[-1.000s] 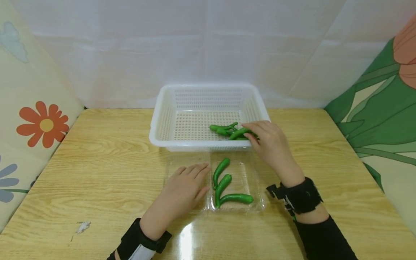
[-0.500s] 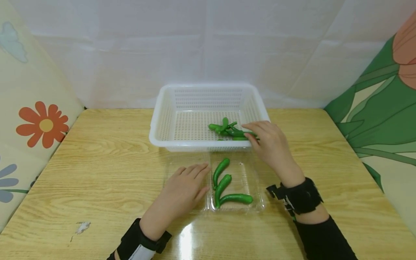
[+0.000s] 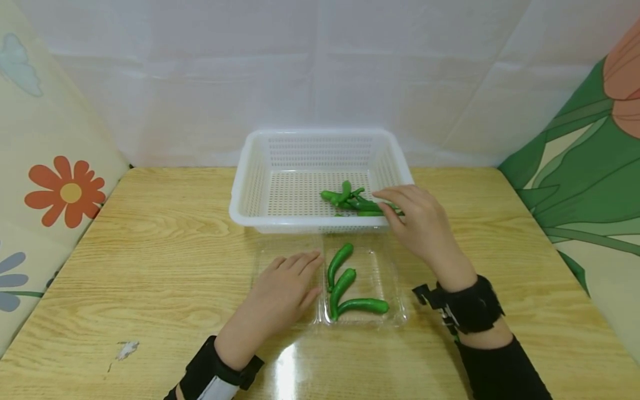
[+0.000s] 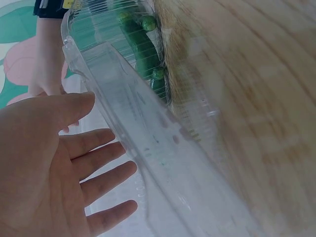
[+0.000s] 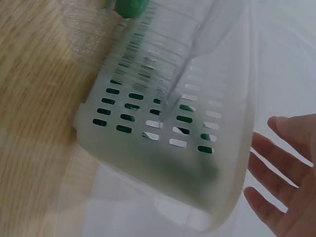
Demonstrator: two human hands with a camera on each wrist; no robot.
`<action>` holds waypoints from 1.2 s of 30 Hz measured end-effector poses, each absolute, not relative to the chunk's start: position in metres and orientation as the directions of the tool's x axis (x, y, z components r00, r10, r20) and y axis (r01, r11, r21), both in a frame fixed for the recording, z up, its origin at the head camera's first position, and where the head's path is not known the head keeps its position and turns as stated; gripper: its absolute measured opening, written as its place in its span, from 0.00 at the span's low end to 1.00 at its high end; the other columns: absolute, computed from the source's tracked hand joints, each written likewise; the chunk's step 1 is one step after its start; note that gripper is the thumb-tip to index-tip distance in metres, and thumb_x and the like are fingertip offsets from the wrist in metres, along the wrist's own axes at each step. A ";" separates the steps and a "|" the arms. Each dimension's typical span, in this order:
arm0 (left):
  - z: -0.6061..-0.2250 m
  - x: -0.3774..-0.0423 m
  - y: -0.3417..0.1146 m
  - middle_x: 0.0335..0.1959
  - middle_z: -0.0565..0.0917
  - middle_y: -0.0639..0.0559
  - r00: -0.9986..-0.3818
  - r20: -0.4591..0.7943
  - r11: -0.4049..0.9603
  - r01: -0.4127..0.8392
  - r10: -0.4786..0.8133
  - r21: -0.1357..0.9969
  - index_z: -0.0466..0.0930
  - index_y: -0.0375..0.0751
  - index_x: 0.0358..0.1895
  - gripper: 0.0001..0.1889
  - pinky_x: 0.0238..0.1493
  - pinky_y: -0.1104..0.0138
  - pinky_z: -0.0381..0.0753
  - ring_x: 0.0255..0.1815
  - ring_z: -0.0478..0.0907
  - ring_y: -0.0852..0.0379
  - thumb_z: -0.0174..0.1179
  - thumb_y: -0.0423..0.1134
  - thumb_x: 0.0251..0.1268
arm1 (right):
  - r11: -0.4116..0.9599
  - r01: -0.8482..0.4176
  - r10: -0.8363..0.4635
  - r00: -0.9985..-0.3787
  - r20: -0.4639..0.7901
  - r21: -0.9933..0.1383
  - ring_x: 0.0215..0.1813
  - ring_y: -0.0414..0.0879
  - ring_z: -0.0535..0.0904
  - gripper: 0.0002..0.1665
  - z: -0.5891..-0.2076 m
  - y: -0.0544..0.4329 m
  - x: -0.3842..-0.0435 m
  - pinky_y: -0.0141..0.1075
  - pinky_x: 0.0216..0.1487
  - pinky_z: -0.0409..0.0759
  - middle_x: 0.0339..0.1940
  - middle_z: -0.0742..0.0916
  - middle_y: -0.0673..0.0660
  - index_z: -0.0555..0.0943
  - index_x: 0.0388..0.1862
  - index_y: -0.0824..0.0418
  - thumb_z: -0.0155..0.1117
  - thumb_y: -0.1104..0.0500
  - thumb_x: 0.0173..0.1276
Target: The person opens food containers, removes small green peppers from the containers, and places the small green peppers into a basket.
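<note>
In the head view my left hand (image 3: 286, 289) rests over the left half of a clear plastic clamshell box (image 3: 390, 278), its fingers extended. The left wrist view shows those fingers touching or nearly touching the lid's edge (image 4: 123, 133). Three green chili peppers (image 3: 343, 286) lie in the box's right half. Behind it stands a white slotted basket (image 3: 240, 194), with several more green chili peppers (image 3: 345, 194) heaped in its front right corner. My right hand (image 3: 420, 219) reaches over that corner, thumb and fingers apart. Basket and angle partly hide its fingertips; I see no pepper between them.
A wooden table (image 3: 165, 222) carries both containers, and the basket stands close to the white backdrop (image 3: 310, 66) at the rear. Patterned panels (image 3: 50, 139) flank the table left and right. A small worn patch (image 3: 127, 349) marks the table's front left.
A pepper near my right fingertips has shifted left onto the heap. My right thumb and fingers have spread and drawn slightly toward the right. My left hand stays put.
</note>
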State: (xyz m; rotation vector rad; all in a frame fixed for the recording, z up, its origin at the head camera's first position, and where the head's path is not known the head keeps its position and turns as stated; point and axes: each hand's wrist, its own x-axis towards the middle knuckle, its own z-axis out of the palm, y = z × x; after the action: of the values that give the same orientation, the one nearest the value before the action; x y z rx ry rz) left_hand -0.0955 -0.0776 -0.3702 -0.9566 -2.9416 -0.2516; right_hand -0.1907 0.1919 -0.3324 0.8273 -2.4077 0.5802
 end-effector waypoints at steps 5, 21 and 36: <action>-0.370 -0.096 -0.078 0.72 0.70 0.48 -0.809 0.086 0.796 0.587 0.581 0.145 0.66 0.40 0.73 0.30 0.68 0.52 0.69 0.70 0.68 0.49 0.53 0.53 0.75 | 0.702 -0.665 -0.437 -0.683 0.585 -0.253 0.52 0.59 0.82 0.16 -0.327 0.193 -0.187 0.54 0.55 0.80 0.49 0.87 0.64 0.85 0.51 0.65 0.71 0.69 0.63; -0.370 -0.096 -0.077 0.72 0.69 0.48 -0.809 0.085 0.795 0.588 0.582 0.148 0.66 0.40 0.73 0.30 0.68 0.52 0.69 0.70 0.68 0.49 0.53 0.53 0.75 | 0.586 -0.674 -0.520 -0.738 0.429 -0.450 0.54 0.53 0.82 0.16 -0.315 0.198 -0.177 0.49 0.56 0.80 0.51 0.87 0.57 0.84 0.53 0.62 0.66 0.70 0.66; -0.370 -0.095 -0.077 0.71 0.70 0.48 -0.807 0.100 0.796 0.591 0.583 0.128 0.67 0.40 0.72 0.30 0.67 0.53 0.70 0.69 0.68 0.50 0.54 0.53 0.74 | 0.632 -0.496 -0.598 -0.801 0.033 -0.595 0.54 0.49 0.81 0.15 -0.305 0.202 -0.162 0.52 0.55 0.81 0.50 0.86 0.51 0.83 0.57 0.55 0.62 0.56 0.74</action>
State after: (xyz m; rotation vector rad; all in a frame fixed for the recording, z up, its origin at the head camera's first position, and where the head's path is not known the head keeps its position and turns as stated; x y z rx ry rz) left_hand -0.0952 -0.0774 -0.3696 -0.9561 -2.9246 -0.2374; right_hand -0.1617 0.2018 -0.3053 1.0103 -2.9876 1.0043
